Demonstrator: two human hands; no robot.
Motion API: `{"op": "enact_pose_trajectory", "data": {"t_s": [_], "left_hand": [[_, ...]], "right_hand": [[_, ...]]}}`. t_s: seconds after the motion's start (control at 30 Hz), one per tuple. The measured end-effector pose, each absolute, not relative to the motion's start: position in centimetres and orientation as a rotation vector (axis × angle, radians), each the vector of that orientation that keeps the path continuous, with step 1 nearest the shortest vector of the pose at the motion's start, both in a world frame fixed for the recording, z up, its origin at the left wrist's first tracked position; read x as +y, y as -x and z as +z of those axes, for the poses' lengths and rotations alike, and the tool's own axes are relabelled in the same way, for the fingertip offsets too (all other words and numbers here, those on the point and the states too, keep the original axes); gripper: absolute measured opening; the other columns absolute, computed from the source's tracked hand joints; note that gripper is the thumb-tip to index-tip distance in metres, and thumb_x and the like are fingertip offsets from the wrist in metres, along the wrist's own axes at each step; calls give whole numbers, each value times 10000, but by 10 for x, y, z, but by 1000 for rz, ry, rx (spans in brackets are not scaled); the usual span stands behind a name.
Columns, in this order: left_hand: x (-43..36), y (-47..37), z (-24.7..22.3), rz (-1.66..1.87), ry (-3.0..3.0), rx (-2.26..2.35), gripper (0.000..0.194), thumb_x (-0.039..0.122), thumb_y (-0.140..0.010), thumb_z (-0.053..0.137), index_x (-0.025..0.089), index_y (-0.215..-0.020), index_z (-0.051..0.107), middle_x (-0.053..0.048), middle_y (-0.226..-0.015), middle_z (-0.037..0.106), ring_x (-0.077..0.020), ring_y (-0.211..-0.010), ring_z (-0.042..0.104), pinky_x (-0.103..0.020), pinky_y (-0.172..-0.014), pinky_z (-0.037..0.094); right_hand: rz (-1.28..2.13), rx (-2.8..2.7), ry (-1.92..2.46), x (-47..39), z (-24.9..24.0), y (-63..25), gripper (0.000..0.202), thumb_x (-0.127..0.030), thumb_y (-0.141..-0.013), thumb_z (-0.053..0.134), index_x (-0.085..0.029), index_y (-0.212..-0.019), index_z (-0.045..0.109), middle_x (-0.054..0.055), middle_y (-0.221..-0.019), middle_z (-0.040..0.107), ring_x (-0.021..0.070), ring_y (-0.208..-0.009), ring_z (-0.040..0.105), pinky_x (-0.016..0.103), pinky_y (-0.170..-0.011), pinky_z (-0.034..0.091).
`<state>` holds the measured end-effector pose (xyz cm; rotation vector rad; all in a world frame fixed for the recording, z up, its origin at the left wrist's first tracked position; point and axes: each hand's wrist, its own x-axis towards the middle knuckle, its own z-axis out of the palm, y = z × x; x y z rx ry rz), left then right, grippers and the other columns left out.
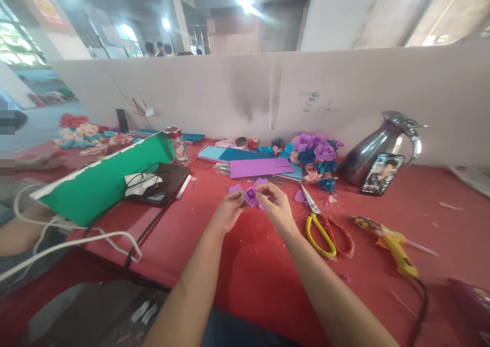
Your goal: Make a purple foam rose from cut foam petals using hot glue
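Note:
A small purple paper flower [251, 196] is held up over the red table [252, 265]. My left hand [230, 209] pinches its left side, and the fingers of my right hand [276, 204] press on its right side. Loose purple petals [235, 189] lie just behind and beside the hands. Farther back is a flat purple paper sheet [260, 168]. Scissors [321, 229] with yellow and red handles lie open to the right of my right hand. A yellow glue gun [394, 242] rests farther right.
Finished paper flowers [316, 150] are heaped behind. A metal jug [373, 145] with a phone [382, 174] against it stands at the right. Leftward are a glass jar [178, 148], a black bag [168, 181], a green board [103, 176], white cables and another person's arm [26, 232].

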<state>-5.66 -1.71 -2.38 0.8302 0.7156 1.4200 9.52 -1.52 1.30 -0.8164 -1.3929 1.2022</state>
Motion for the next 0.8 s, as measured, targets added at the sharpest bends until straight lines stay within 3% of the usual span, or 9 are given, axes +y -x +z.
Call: {"op": "enact_pose_trajectory", "data": {"t_s": [0.8], "left_hand": [[-20,56,-21,1380,-908,762,189,287,-637,801,136,-655,689,2,-631,564,-97,-619,474,-242,-652,367]], "right_hand": [[1147,-1424,901,-14,19,-100,163,-263,-715,573,-186,-812,680,38,-800,679,164,-698,594,279,-625,448]]}}
